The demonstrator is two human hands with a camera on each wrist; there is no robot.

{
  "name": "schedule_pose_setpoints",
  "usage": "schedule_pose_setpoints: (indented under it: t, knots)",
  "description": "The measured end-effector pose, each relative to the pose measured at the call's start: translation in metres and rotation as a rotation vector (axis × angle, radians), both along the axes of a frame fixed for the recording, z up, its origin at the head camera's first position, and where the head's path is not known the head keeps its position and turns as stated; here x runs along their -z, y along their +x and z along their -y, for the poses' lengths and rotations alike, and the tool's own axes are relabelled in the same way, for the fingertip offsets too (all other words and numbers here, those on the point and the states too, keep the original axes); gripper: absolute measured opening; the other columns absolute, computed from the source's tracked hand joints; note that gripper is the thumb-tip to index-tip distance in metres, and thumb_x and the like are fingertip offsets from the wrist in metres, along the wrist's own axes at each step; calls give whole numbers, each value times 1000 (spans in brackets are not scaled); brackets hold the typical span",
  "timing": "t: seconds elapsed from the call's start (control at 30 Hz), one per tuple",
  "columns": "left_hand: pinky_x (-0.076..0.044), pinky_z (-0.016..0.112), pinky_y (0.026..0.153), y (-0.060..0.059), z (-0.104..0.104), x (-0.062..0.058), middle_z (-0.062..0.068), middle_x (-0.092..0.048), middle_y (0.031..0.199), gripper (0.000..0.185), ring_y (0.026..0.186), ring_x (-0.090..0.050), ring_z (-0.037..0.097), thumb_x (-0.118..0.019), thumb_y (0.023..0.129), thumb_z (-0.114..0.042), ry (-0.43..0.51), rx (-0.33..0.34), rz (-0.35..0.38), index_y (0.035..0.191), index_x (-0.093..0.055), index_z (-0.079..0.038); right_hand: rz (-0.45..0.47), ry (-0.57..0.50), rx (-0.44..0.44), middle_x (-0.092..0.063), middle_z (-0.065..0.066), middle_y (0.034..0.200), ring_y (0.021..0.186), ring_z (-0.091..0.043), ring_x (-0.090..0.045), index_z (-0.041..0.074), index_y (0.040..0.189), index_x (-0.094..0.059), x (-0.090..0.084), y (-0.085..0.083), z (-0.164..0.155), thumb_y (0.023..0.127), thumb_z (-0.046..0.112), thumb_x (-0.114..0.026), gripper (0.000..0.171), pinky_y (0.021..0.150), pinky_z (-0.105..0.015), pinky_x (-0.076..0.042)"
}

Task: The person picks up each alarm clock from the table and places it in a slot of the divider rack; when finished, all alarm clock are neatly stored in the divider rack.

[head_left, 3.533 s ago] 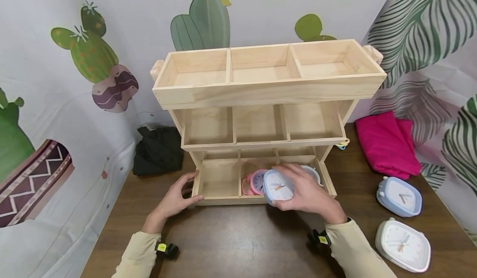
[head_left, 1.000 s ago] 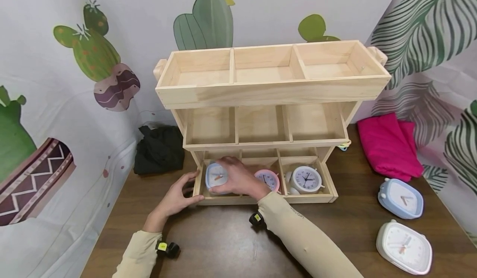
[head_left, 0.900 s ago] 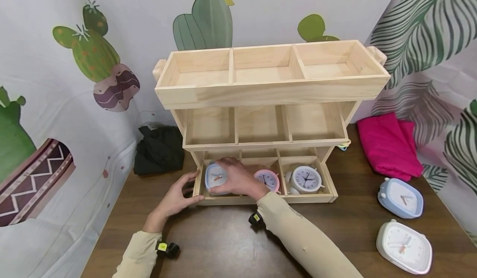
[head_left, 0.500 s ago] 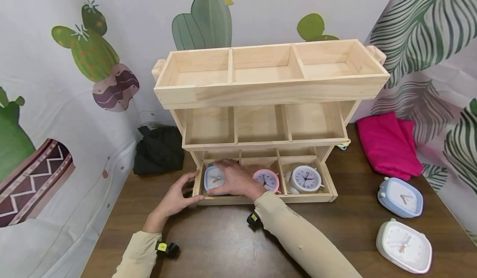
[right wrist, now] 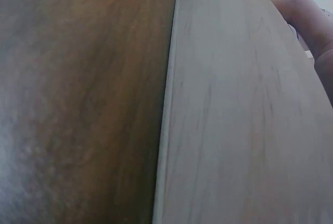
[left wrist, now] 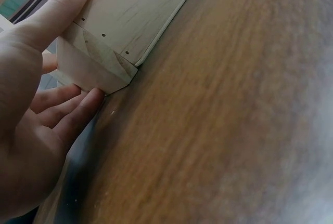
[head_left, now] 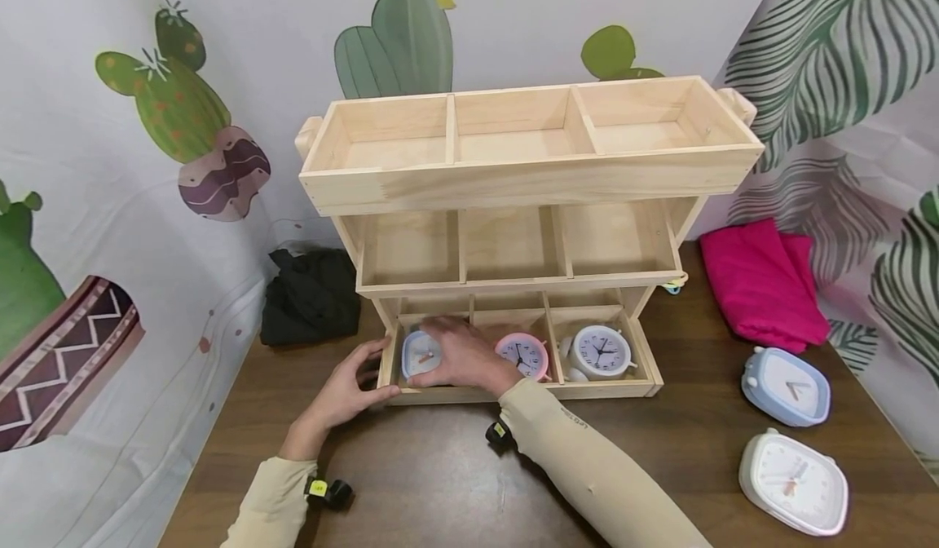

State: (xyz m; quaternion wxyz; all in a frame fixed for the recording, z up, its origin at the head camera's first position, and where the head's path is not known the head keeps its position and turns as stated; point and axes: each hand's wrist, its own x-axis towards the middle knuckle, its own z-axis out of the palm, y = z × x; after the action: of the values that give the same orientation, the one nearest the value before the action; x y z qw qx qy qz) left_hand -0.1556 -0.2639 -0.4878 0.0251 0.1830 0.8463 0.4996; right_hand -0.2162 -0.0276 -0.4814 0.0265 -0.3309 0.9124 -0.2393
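Note:
A three-tier wooden rack (head_left: 528, 181) stands on the brown table. My right hand (head_left: 455, 358) grips a light blue clock (head_left: 421, 355) inside the bottom tier's left compartment. A pink round clock (head_left: 522, 355) sits in the middle compartment and a white round clock (head_left: 601, 352) in the right one. My left hand (head_left: 350, 385) holds the rack's bottom left corner (left wrist: 96, 65), thumb on its front face and fingers at its side. The right wrist view shows only the rack's front board (right wrist: 239, 115) and tabletop.
A light blue clock (head_left: 785, 385) and a white clock (head_left: 794, 483) lie on the table at the right. Pink cloth (head_left: 759, 287) lies beside the rack at right, black cloth (head_left: 311, 295) at left. Printed backdrops close in both sides.
My right hand carried the light blue clock from in front of the middle compartment to the left compartment and has lowered it there. The left hand has stayed on the corner.

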Motion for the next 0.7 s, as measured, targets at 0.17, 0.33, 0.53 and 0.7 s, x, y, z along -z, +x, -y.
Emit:
schedule_pose_setpoints:
  t: [0.17,0.33,0.53,0.7]
  knots:
    - [-52,51,95,1,0,0,24,-43,143,78,126,-48,42,-82,79,-12,8,2,-4,142,-40,5,-25,25,-19,-47,-6,148,136,-27,-43,13,144,-47,1,-1,0,68,73,-72,100,111,-47,-38]
    - [-50,56,95,2,0,-1,24,-43,143,77,127,-48,43,-82,79,-11,1,-2,-2,142,-40,5,-29,40,-34,-46,-7,149,137,-27,-41,12,145,-46,1,0,0,69,74,-70,101,113,-46,-36]
    - [-50,56,95,1,0,-1,25,-43,143,77,126,-48,43,-82,79,-10,3,3,-2,142,-40,5,-28,73,-41,-45,-7,149,138,-27,-40,13,146,-44,-1,1,0,71,76,-67,101,114,-48,-35]
    - [-50,57,95,1,0,-1,25,-43,143,77,126,-47,43,-82,79,-10,9,7,0,142,-40,5,-39,108,-58,-45,-7,149,138,-27,-40,13,146,-44,-2,1,-1,73,78,-63,99,115,-48,-34]
